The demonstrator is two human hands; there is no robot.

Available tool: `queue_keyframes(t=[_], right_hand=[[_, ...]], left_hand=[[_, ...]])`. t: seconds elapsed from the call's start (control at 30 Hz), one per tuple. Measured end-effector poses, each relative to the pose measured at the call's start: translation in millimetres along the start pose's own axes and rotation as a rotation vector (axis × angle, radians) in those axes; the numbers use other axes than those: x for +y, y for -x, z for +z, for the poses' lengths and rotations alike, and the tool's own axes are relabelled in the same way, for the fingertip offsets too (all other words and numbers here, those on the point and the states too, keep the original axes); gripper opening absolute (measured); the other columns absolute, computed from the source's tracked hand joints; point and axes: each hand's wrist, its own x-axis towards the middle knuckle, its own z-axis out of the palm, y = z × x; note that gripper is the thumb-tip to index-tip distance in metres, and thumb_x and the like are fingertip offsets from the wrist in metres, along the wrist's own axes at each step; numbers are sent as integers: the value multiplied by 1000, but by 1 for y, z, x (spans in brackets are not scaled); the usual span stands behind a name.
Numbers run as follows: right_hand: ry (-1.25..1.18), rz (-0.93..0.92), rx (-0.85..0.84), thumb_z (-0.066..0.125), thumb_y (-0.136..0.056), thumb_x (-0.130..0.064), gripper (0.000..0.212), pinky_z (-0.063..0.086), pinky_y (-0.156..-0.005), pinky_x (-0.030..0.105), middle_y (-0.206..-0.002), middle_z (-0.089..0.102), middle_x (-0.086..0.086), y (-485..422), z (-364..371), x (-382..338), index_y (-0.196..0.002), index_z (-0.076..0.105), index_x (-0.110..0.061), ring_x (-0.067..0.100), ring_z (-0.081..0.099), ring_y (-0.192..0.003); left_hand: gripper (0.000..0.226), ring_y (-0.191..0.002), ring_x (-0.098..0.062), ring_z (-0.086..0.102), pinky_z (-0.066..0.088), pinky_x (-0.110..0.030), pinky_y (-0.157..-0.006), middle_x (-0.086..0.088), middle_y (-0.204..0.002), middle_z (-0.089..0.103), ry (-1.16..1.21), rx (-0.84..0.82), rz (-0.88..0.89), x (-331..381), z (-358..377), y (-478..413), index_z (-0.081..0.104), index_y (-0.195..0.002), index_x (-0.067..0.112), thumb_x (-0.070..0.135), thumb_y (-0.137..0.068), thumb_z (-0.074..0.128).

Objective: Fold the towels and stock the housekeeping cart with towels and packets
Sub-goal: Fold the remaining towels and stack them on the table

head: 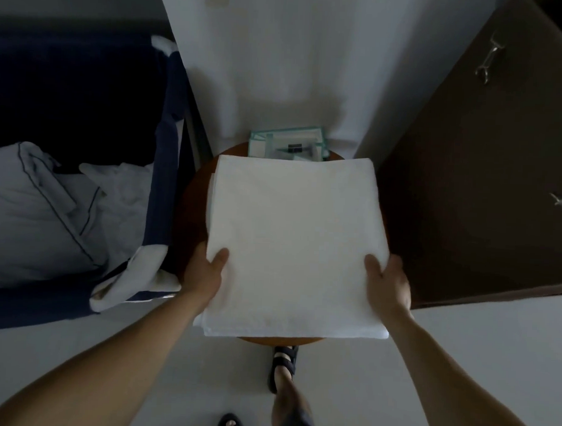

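At the far left stands a deep navy-blue fabric linen bin [165, 193], and inside it lie a white pillow with thin dark piping [28, 210] and some crumpled white sheets [115, 181]. Just right of the bin is a round brown wooden table [193, 209], its top mostly covered by a folded white towel [294, 245], a thick square of several layers. The towel's near edge juts out past the table's near rim. Whether the towel rests fully on the wood or is lifted slightly cannot be told. The left hand [207, 270] grips the towel at its near left corner, with the thumb laid flat on top and the fingers tucked out of sight below the edge. The right hand [389, 280] clamps the near right corner in the same way, thumb on top and fingers hidden beneath. At the back of the table, touching the towel's far edge, sits a clear teal-edged pack of packets [286, 146], its contents too blurred to read. A plain white wall [279, 53] rises behind it. Below the table, on the pale floor [459, 346], one foot in a dark strapped sandal [284, 362] shows. To the right stands a dark brown wooden cabinet [481, 188] with two metal handles [489, 60] on its front.
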Motion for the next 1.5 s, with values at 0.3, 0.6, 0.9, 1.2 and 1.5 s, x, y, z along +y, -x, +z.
queue_keyframes(t=[0.3,0.6,0.9,1.2,1.5], right_hand=[[142,81,12,44,-98,-49,45,45,-87,46,-119,59,19,4,12,-4,-122,42,-11,43,57,-107],[736,-557,-16,11,-98,-60,70,-6,-121,52,-162,-25,2,-8,40,-44,-156,-14,-30,27,-24,-149],[753,-544,-109,2,-93,-62,73,-4,-121,56,-164,-16,4,-18,51,-35,-157,-6,-28,27,-18,-151],[444,-867,-79,22,-98,-62,70,9,-120,57,-166,7,6,-10,82,-189,-157,19,-25,27,-1,-153],[337,-1227,-158,43,-96,-53,70,15,-118,57,-165,15,10,57,182,-370,-156,28,-19,31,5,-152]], left_hand=[[54,-113,-32,57,46,-40,-95,-9,-130,58,-142,11,-19,-4,3,-5,43,-138,15,43,-94,59],[80,-143,-20,-35,-15,-43,-118,-5,-161,-28,-1043,-17,604,22,28,-16,-21,-153,22,64,-90,8],[77,-144,-17,-33,-12,-43,-119,-1,-159,-30,-1044,-124,541,8,31,-28,-18,-154,26,66,-93,7],[76,-152,-27,-1,0,-47,-120,-7,-165,5,-967,168,563,107,-48,-62,11,-157,17,58,-94,16],[75,-152,-27,1,6,-48,-122,-8,-165,5,-923,295,269,32,-238,-137,8,-157,15,53,-98,33]])
